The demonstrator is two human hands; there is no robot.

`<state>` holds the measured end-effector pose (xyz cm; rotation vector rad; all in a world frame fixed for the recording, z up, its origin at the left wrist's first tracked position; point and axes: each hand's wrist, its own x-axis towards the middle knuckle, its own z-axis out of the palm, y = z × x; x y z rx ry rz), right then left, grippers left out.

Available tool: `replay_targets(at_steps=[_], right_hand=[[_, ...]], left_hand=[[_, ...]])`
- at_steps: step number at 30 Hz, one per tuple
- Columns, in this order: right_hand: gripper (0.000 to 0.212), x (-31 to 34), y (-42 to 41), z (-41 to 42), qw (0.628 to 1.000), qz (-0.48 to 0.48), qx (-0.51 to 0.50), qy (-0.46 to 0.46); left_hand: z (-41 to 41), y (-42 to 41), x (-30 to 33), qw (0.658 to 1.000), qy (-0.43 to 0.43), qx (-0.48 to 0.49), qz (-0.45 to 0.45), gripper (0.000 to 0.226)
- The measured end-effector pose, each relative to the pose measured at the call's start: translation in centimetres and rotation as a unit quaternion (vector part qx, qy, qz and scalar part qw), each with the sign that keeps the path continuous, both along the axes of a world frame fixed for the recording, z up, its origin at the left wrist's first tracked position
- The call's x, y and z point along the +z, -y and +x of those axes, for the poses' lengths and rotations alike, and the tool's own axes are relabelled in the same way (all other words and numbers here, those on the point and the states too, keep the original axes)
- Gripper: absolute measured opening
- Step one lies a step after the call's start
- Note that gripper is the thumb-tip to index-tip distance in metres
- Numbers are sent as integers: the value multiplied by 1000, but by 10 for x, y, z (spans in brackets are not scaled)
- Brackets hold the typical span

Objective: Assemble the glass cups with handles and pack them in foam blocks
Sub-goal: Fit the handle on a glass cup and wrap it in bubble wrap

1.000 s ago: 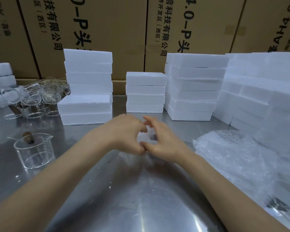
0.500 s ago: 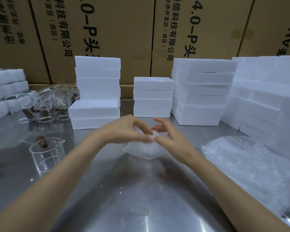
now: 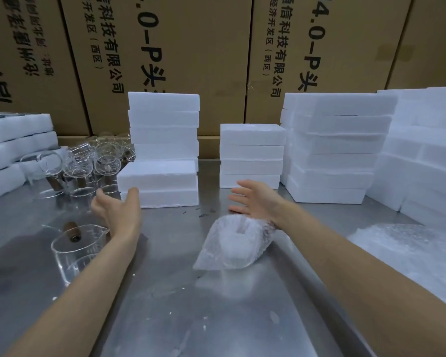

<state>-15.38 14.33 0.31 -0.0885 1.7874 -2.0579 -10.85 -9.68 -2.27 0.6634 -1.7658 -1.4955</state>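
Both hands have released the bubble-wrapped cup (image 3: 233, 243) onto the desk (image 3: 191, 305); left hand (image 3: 117, 210) and right hand (image 3: 255, 199) reach, fingers spread and empty, probably toward the foam blocks (image 3: 160, 186).

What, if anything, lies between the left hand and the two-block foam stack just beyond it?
Nothing visible. The left hand is open in front of the foam stack, with only bare steel table between. The wrapped cup lies aside.

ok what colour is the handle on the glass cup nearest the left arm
Dark brown, like wood, on the clear glass cup; the handle shows in the head view.
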Motion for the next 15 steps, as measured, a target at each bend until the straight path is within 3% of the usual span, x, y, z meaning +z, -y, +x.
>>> replay_targets(at_steps=[3,8,15], right_hand=[[54,3,29,-6,997,57,52,1],[57,-2,63,-12,998,29,51,-22],[45,-6,61,-6,998,27,33,-41]], left_hand=[[-9,7,-1,1000,1,-8,-3,72],[-22,14,-4,997,12,-78,-9,55],[-20,12,-7,996,36,-76,-37,49]])
